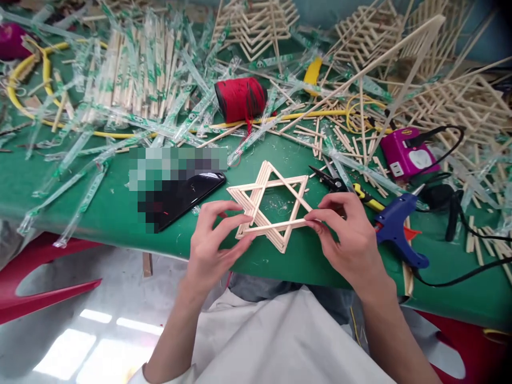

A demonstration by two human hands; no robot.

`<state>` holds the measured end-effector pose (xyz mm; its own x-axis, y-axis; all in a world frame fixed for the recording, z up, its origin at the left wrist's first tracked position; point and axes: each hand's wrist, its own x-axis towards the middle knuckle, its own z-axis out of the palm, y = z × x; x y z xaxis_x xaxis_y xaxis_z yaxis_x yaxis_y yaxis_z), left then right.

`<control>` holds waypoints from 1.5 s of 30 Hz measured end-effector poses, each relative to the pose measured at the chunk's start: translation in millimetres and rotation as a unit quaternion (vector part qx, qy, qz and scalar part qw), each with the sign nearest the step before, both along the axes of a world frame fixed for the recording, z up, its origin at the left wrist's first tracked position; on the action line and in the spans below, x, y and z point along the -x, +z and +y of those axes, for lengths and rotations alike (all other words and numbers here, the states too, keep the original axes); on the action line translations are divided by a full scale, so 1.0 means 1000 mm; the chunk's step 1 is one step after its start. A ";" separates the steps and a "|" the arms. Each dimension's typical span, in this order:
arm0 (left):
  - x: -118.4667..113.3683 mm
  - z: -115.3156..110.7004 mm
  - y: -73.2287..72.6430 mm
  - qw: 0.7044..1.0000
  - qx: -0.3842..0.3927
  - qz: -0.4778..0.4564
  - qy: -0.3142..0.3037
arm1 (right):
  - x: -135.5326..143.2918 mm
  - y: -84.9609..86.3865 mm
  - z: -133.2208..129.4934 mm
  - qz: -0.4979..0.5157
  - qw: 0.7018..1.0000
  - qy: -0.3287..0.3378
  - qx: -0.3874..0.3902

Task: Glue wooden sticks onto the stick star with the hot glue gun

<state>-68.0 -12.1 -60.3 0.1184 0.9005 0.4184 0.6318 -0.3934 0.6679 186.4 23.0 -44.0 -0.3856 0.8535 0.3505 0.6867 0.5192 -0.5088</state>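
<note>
A six-pointed star of glued wooden sticks (267, 188) lies flat on the green table (100, 213) near its front edge. My left hand (214, 240) pinches the star's lower left corner with thumb and fingers. My right hand (346, 234) pinches the right end of the star's lower horizontal stick. Both hands hold the same piece from opposite sides.
A blue glue gun (398, 226) and yellow-handled cutters (344, 186) lie right of the star. A black phone (188, 194) sits to its left. Behind are a red thread spool (240, 98), a purple power box (406, 154), wrapped chopsticks (136, 80) and stick frames (460, 106).
</note>
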 end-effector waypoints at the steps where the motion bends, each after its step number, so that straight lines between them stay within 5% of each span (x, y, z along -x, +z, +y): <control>1: -0.002 0.002 -0.001 1.000 -0.001 0.001 -0.010 | 0.000 -0.001 0.000 0.002 1.000 0.000 0.001; 29: -0.009 0.008 -0.008 0.999 0.001 -0.032 -0.021 | 0.000 -0.004 0.001 0.062 0.998 -0.016 0.027; 45: 0.007 0.014 -0.008 0.996 0.029 -0.082 -0.034 | 0.000 -0.004 0.003 0.042 0.999 -0.006 0.017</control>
